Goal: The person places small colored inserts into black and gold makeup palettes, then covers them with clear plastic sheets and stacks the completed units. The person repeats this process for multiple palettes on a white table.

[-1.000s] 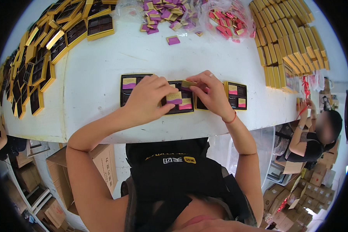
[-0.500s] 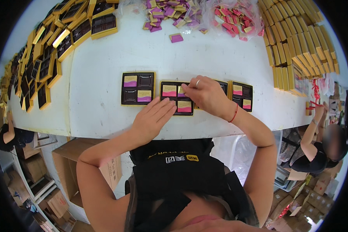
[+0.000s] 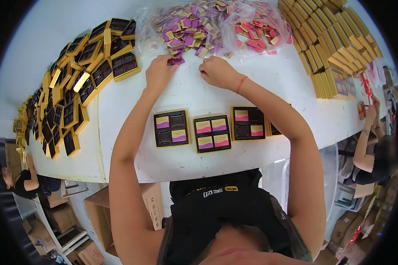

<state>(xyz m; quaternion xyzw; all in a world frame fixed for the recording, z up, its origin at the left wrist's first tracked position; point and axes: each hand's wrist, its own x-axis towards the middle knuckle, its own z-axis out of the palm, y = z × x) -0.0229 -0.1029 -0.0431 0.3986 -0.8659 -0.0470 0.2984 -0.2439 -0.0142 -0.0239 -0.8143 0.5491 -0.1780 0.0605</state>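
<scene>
Left hand (image 3: 159,73): at the far side of the worktop (image 3: 132,99), fingers bent toward a purple-and-gold wrapped piece (image 3: 177,61) at their tips; whether they pinch it or only touch it cannot be told. Right hand (image 3: 219,72): back upward, fingers curled in together, near the loose pieces; whether anything is held cannot be told; red cord bracelet (image 3: 242,85) at the wrist. Left gift box (image 3: 177,120): gold rim, dark four-compartment tray, purple-banded pieces at far left and near right, dark tray showing in the other two compartments. Middle gift box (image 3: 211,134): same pattern, all four compartments filled, pink at far left and near right, purple at far right and near left. Right gift box (image 3: 255,116): pink pieces at far left and near right, the other two showing dark tray. Fourth gift box (image 3: 275,129): mostly hidden behind the right forearm. Purple pile (image 3: 188,37): loose wrapped pieces and clear plastic, just beyond the hands. Pink pile (image 3: 257,37): in a clear plastic bag, right of the purple. Heap of open boxes (image 3: 68,95): left side, dark trays, gold edges, overlapping. Stacked gold boxes (image 3: 329,42): right side, in rows. Carton (image 3: 139,205): brown, below the worktop, left.
</scene>
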